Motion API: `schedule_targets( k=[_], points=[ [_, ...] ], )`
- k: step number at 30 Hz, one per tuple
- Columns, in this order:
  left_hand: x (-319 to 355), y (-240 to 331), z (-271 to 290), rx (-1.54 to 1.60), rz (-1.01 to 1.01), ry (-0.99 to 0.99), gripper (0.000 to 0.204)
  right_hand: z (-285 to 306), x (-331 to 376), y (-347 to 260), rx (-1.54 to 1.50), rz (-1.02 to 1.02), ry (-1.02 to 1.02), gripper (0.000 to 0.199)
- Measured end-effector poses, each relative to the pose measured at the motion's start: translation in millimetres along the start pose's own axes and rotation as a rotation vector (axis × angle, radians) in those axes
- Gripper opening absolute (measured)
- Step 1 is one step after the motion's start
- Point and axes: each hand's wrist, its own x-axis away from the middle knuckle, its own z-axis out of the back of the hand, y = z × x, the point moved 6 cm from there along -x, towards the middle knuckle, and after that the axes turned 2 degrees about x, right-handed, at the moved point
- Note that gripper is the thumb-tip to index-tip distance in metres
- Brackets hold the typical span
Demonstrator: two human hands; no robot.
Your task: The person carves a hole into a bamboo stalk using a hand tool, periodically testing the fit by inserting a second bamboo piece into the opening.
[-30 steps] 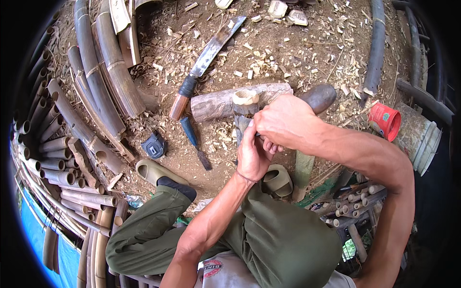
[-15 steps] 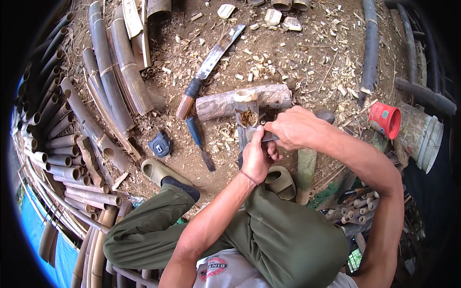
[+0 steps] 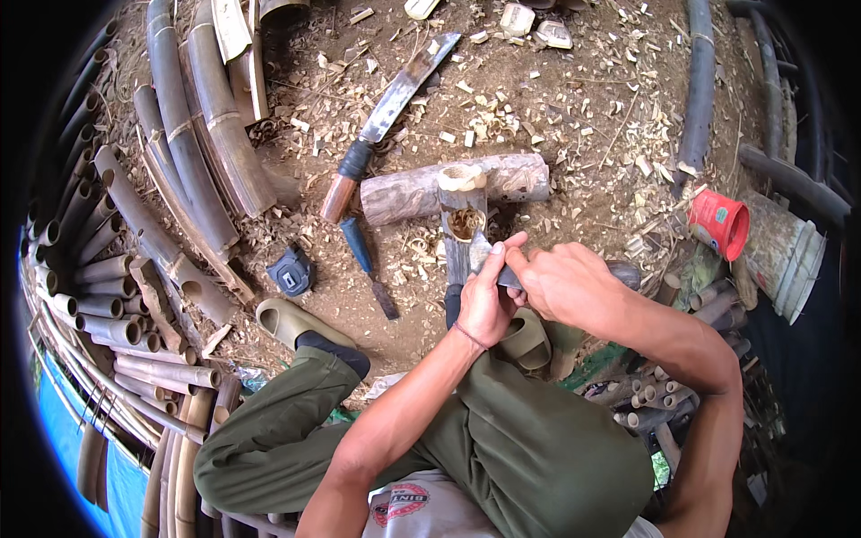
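A bamboo tube [image 3: 456, 256] with a hole cut in its upper side leans across a short log [image 3: 395, 198] on the ground. Pale shavings sit in the hole. My right hand [image 3: 567, 282] is closed round a knife [image 3: 482, 247], whose dark handle end sticks out to the right of the fist. The blade tip is just below the hole, toward me. My left hand [image 3: 485, 300] is closed at the blade, its thumb pressed along it; the other fingers are curled and partly hidden. Whether the left hand also touches the tube I cannot tell.
Left of the log lie a machete [image 3: 392, 112], a blue-handled blade tool [image 3: 358, 248] and a tape measure [image 3: 291, 272]. Bamboo poles [image 3: 193, 148] are stacked at left. A red can [image 3: 717, 222] and a dirty white bucket [image 3: 787, 255] lie at right. Wood chips litter the soil.
The knife and both hands have drawn back slightly from the hole toward me, leaving it more visible. Shavings in the hole look fewer. My view has shifted a little.
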Motion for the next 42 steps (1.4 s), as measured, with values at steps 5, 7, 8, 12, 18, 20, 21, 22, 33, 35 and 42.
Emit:
schedule_targets(
  k=[5,7,8,12,18,20,21,22,33,35,42],
  points=[
    [10,13,4,-0.125,-0.007,0.072,0.044,-6,-2,-2,-0.195,-0.043,0.016,0.039],
    [12,18,9,-0.181,-0.033,0.129,0.042,-9,-3,-5,-0.301,-0.067,0.020,0.039],
    [14,21,12,-0.240,-0.034,0.150,0.041,-15,-4,-6,-0.347,-0.079,0.025,0.038],
    [15,40,25,-0.517,-0.047,0.232,0.040,-36,-9,-16,-0.513,-0.179,0.084,0.037],
    [19,62,41,-0.850,-0.011,0.328,0.039,-57,-18,-33,-0.795,-0.278,0.221,0.045],
    [14,75,43,-1.044,-0.133,0.311,0.043,-56,-21,-42,-0.861,-0.324,0.279,0.050],
    [14,79,42,-1.078,-0.224,0.285,0.048,-66,-25,-44,-0.894,-0.300,0.379,0.057],
    [16,85,38,-1.109,-0.317,0.262,0.053,-68,-27,-47,-0.931,-0.313,0.397,0.057],
    [1,103,43,-1.402,-0.217,0.201,0.039,-76,-40,-56,-0.963,-0.418,0.434,0.062],
    [-3,91,41,-1.144,-0.142,0.194,0.032,-67,-23,-48,-0.761,-0.401,0.494,0.059],
    [-16,55,-10,-0.867,-0.140,0.112,0.037,-13,-4,18,-0.369,-0.287,0.371,0.045]
  ],
)
